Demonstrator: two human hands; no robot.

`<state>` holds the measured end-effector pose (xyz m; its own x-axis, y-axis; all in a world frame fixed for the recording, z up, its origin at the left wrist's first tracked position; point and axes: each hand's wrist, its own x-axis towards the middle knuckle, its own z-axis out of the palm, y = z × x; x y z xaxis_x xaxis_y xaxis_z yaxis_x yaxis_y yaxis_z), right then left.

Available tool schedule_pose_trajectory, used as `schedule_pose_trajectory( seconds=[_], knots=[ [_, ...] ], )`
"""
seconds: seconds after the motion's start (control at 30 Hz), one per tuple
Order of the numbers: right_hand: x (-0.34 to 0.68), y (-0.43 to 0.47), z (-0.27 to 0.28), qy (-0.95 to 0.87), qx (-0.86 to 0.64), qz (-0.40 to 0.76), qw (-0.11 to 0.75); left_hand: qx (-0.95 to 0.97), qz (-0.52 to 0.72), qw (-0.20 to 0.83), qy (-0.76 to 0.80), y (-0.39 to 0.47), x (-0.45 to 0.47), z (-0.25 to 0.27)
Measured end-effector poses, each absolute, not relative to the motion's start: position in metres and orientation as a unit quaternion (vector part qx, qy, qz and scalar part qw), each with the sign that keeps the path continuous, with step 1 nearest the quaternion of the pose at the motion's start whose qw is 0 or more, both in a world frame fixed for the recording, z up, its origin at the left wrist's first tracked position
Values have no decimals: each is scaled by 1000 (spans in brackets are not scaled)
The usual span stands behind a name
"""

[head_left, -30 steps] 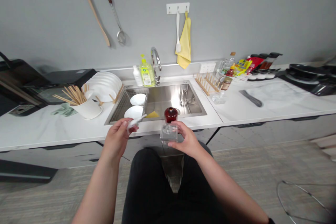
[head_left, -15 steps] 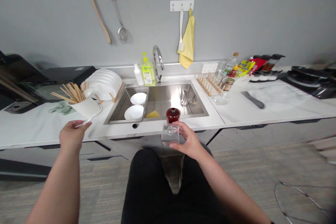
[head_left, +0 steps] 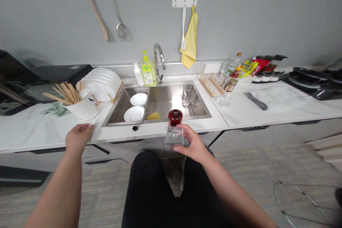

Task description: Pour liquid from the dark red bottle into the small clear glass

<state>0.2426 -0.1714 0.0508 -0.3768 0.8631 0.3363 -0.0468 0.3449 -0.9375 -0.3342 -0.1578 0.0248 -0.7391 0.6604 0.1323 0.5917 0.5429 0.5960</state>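
My left hand (head_left: 79, 138) is closed, pinching a thin white piece (head_left: 94, 127) that looks like a slim handle; it is blurred and its kind is unclear. It hangs over the counter's front edge, close to a white holder (head_left: 84, 109) full of wooden chopsticks (head_left: 66, 93). In my right hand (head_left: 192, 145) is a clear square container (head_left: 174, 137), gripped by its right side between thumb and fingers. Just behind the container stands a dark red bottle (head_left: 175, 117) at the sink's front rim, its lower part hidden.
White bowls (head_left: 134, 114) and a yellow cloth or sponge (head_left: 153, 115) lie in the sink (head_left: 171, 96). White plates (head_left: 98, 82) stand in a rack at left. Soap bottles (head_left: 149, 73) flank the faucet (head_left: 159, 60). At right are a wooden rack (head_left: 211, 84), jars and black tongs (head_left: 255, 101).
My left hand has moved slightly right, away from the chopstick holder, with the white piece. The view has shifted a little; my right hand still holds the clear container in nearly the same place.
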Motion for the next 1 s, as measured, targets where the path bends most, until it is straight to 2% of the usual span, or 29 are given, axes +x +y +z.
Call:
schedule_pose_trajectory(
  seconds=[0.43, 0.67, 1.0],
  knots=[
    [268, -165, 64, -689, -286, 490, 452, 326, 340, -1, 882, -153, -315, 11],
    [268, -166, 61, -688, -280, 489, 457, 338, 319, -5, 886, -154, -314, 13],
    [266, -165, 63, -688, -285, 483, 460, 334, 365, -7, 869, -157, -308, 19]
  ],
)
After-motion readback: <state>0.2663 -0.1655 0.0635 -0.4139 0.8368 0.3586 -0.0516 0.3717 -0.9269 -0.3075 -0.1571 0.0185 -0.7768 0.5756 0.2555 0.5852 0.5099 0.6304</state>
